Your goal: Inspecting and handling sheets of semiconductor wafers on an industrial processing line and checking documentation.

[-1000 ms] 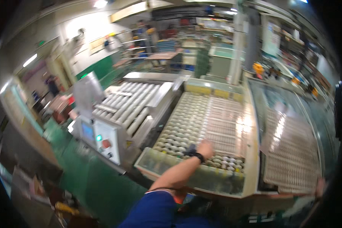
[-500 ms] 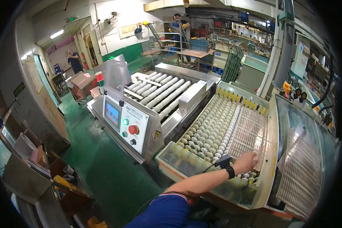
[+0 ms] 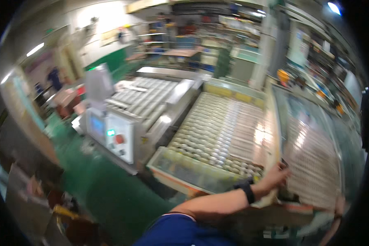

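My left hand (image 3: 276,176), with a dark band on its wrist, reaches across to the left edge of a pale panel (image 3: 313,166) patterned with rows of small marks. Its fingers look bent and closed at that edge, though blurred. At the panel's lower right corner is my right hand (image 3: 339,203), partly visible and smeared, seemingly gripping the corner. The panel lies over the right-hand section of the machine. A similar panel (image 3: 248,129) rests on the roller bed (image 3: 201,127), left of my left hand.
Left of the bed stands a metal conveyor (image 3: 145,96) with a control box (image 3: 119,137) bearing a red button. A dividing wall (image 3: 270,127) separates the bed from the right-hand section. Farther left, a person (image 3: 54,78) stands beyond the green floor (image 3: 84,172).
My left hand has left the panel on the rollers and moved right to the other panel. My right hand has come into view. The view has swung right and blurred.
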Available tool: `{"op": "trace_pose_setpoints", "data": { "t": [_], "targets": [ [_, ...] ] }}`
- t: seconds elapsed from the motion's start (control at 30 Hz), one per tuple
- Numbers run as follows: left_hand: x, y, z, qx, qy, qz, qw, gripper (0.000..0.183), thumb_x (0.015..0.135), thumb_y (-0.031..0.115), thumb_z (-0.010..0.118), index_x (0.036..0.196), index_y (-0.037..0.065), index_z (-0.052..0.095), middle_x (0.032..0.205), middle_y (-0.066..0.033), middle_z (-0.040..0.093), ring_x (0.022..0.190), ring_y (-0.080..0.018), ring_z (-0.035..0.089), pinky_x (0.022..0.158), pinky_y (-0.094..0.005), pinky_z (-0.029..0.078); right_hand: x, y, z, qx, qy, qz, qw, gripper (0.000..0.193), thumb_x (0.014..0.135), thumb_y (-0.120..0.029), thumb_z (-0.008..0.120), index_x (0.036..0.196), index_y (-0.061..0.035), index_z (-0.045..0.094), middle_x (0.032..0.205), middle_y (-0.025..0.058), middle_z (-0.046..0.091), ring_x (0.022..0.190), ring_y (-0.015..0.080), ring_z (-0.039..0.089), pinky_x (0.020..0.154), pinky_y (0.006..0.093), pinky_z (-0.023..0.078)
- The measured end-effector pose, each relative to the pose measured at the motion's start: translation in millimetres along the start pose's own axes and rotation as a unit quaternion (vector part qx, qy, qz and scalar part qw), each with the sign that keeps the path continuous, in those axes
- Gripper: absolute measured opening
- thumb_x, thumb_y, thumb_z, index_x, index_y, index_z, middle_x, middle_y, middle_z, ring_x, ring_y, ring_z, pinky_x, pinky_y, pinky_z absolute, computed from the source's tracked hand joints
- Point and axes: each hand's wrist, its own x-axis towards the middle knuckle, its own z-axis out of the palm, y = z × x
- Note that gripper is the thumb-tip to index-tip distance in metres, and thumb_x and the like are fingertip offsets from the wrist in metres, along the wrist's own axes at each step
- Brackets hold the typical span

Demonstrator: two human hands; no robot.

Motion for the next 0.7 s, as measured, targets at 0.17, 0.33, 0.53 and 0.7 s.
{"op": "trace_pose_setpoints", "data": {
  "t": [0.17, 0.33, 0.53, 0.7],
  "targets": [
    [11, 9, -8, 0.036, 0.158, -0.102, 0.982, 0.045, 0.094, 0.029, 0.062, 0.125, 0.002, 0.046, 0.102, -0.0072, 0.057, 0.085, -0.0158, 0.057, 0.075, -0.0312, 0.051, -1, -239, 22, 0.100, -0.001, -0.208, 0.973, 0.025, 0.087, -0.017, 0.049, 0.084, 0.0049, 0.061, 0.084, 0.0317, 0.060, 0.079, 0.0459, 0.061, 0.069, 0.0483, 0.048],
    [35, -8, -7, 0.079, 0.074, -0.091, 0.990, 0.023, 0.091, 0.013, 0.055, 0.111, 0.002, 0.058, 0.093, -0.0039, 0.061, 0.081, -0.0148, 0.059, 0.070, -0.0276, 0.050, -37, -252, -48, 0.267, -0.039, 0.017, 0.963, 0.024, 0.084, -0.019, 0.054, 0.079, 0.0015, 0.064, 0.076, 0.0258, 0.063, 0.074, 0.0430, 0.063, 0.065, 0.0508, 0.049],
    [41, 15, -30, 0.078, 0.159, -0.067, 0.982, 0.015, 0.091, 0.008, 0.054, 0.104, 0.003, 0.058, 0.090, -0.0069, 0.056, 0.069, -0.0155, 0.057, 0.061, -0.0305, 0.053, -34, -216, -22, -0.058, -0.010, -0.180, 0.982, 0.020, 0.084, -0.019, 0.054, 0.083, -0.0026, 0.065, 0.079, 0.0224, 0.065, 0.078, 0.0430, 0.063, 0.070, 0.0507, 0.051],
    [48, 27, -57, -0.001, 0.171, -0.124, 0.977, 0.029, 0.088, 0.000, 0.051, 0.116, 0.001, 0.056, 0.100, -0.0076, 0.060, 0.085, -0.0180, 0.058, 0.070, -0.0345, 0.054, -43, -274, -59, 0.061, -0.070, -0.053, 0.994, 0.039, 0.093, -0.027, 0.044, 0.095, 0.0043, 0.066, 0.100, 0.0283, 0.065, 0.097, 0.0437, 0.063, 0.085, 0.0514, 0.050]
  ]
}}
